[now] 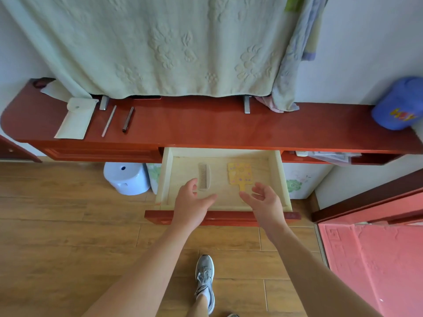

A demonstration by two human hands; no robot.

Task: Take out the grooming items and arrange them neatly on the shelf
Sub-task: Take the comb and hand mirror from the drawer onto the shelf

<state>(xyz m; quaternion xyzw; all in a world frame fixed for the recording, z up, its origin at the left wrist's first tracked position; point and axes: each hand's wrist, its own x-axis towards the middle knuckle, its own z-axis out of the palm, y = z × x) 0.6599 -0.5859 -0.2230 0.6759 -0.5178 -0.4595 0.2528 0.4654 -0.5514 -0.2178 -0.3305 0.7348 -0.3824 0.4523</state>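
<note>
Hovering wide, empty, left hand point(191, 203), right hand point(264, 202); tan comb point(203, 177), yellow dotted paddle point(240, 176) in drawer point(165, 179)

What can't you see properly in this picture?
All in the head view:
- Back of the shelf: hidden by the hanging green towel.
- Blue cap: cut off by the right edge.
- Papers in the slot under the shelf: mostly hidden by the shelf top.
- Whether the left hand touches the comb: thumb is close beside it, contact unclear.
</note>
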